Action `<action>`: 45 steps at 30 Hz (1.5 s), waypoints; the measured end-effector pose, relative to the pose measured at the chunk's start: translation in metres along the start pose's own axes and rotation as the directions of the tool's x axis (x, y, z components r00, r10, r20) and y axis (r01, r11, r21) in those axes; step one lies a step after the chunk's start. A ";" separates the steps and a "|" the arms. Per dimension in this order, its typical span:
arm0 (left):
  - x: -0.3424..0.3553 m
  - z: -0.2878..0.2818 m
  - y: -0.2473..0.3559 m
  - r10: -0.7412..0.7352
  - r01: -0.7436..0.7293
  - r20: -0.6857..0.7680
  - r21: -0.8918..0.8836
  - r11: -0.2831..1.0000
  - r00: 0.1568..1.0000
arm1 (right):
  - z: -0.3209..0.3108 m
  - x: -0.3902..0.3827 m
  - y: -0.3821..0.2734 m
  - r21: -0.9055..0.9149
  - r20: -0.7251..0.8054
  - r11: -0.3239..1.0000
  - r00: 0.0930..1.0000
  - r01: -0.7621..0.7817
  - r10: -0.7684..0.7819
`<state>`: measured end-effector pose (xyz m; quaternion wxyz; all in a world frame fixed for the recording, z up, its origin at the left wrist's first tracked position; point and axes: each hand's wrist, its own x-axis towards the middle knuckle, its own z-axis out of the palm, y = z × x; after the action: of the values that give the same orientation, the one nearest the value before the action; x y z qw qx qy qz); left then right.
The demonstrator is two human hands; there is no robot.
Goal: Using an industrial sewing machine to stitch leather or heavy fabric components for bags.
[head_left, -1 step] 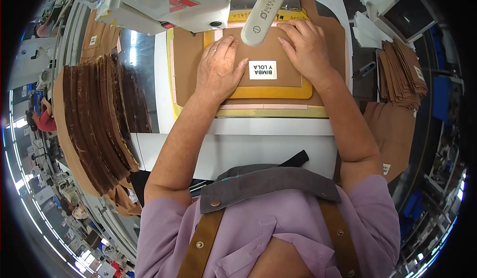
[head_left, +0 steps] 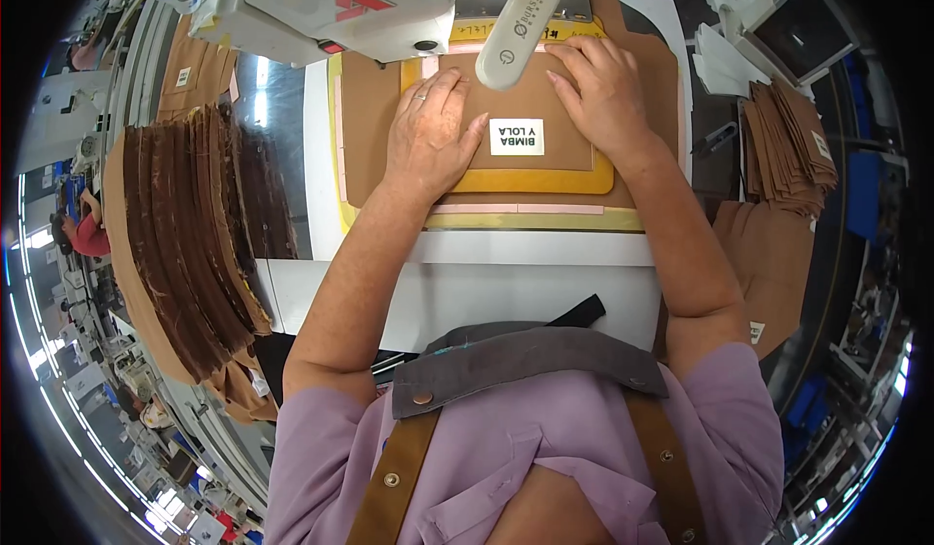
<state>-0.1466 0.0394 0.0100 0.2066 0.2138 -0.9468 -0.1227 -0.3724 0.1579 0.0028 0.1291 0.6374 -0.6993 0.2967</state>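
Note:
A brown panel (head_left: 535,100) with a white printed label (head_left: 530,151) lies flat inside a yellow template frame (head_left: 535,182). Beneath the frame spreads a larger brown piece (head_left: 370,117), edged in places by pink strips. My left hand (head_left: 428,136) rests on the panel's left side, thumb spread away from the fingers. On the far right part of the panel lies my right hand (head_left: 605,97), its fingertips by the upper edge and a pink strip there. Neither hand grips anything.
A white machine head (head_left: 341,5) and an off-white lamp (head_left: 514,39) hang over the far edge of the work. At left stands a thick stack of brown pieces (head_left: 185,243). More brown panels (head_left: 788,146) and a dark screen (head_left: 800,27) are at right.
Both hands stay in the same place on the panel. The view has shifted very slightly.

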 end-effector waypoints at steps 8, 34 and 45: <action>-0.003 0.002 -0.004 0.011 -0.010 -0.015 0.049 0.999 1.000 | 0.005 0.013 0.006 -0.054 0.034 0.998 0.999 -0.025 0.027; -0.006 0.006 -0.010 -0.008 0.017 -0.082 0.101 0.995 0.997 | 0.003 0.013 0.016 -0.067 0.029 0.997 0.999 -0.031 0.033; 0.002 -0.010 -0.010 -0.042 -0.007 0.126 0.366 0.931 0.991 | 0.007 0.010 0.013 -0.036 0.017 0.998 0.999 -0.043 0.043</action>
<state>-0.1399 0.0281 0.0164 0.0991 0.2483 -0.9628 0.0398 -0.3858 0.1457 0.0000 0.1278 0.6224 -0.7191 0.2813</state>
